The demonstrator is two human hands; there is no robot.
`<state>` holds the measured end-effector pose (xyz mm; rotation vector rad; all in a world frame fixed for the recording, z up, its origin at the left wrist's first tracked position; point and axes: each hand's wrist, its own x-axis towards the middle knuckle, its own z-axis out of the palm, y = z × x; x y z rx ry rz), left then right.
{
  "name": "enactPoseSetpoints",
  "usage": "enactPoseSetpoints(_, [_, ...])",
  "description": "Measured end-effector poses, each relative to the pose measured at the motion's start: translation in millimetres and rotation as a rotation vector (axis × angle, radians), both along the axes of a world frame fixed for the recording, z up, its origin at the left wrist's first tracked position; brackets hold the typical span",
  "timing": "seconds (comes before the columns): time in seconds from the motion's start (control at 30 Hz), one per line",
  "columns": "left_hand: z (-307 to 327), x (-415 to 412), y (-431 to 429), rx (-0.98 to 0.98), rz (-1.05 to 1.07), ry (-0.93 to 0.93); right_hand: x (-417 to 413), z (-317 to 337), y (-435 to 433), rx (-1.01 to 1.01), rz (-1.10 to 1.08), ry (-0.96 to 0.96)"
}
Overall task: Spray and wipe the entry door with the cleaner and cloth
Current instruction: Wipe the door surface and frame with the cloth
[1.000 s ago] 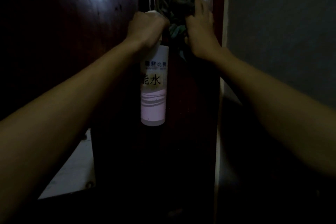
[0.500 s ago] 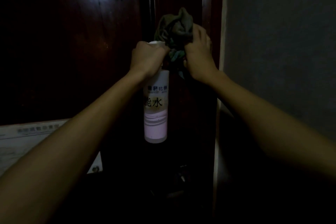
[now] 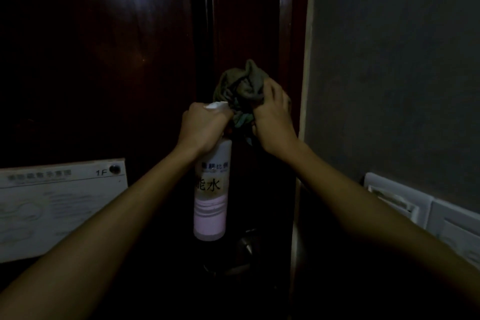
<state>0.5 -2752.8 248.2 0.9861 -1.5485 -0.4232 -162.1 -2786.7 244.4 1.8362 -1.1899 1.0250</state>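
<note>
Dark red-brown wood, the entry door (image 3: 130, 60) fills the gloom beside a grey wall (image 3: 389, 60). Against its edge, the left hand (image 3: 204, 128) grips the upright spray bottle (image 3: 211, 197) by its neck, and the right hand (image 3: 272, 122) clutches the bunched cloth (image 3: 240, 86).

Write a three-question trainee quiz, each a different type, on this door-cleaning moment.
1. True or false: the left hand grips the spray bottle near its top.
2. The cloth is held by: A) the right hand B) the left hand C) neither.
3. Fill in: the white sign on the door reads "__" by its corner screw.

Key: 1 true; 2 A; 3 1F.
</note>
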Motion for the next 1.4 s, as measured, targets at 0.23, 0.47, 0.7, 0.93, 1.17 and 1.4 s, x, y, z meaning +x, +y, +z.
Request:
enactPoseSetpoints(0.23, [-24,2,-2,0.023,-0.042,-0.003,-5,-26,-4,0.018,-0.054,0.055])
enactPoseSetpoints(0.47, [-53,5,-7,0.009,-0.049,-0.043,-4,-49,-4,0.066,0.004,0.028])
enactPoseSetpoints(0.7, [-84,2,-3,0.068,-0.020,-0.063,-12,-76,-3,0.099,0.033,0.073])
enactPoseSetpoints(0.93, [-91,3,4,0.147,0.001,-0.038,-8,-98,9,0.145,0.073,0.032])
enactPoseSetpoints(1.17, [-123,8,12,0.238,0.008,0.002,-8,-125,18,0.235,0.117,0.032])
enactPoseSetpoints(1.4, [-131,8,22,0.201,-0.005,0.023,-9,-119,27,0.310,0.077,0.072])
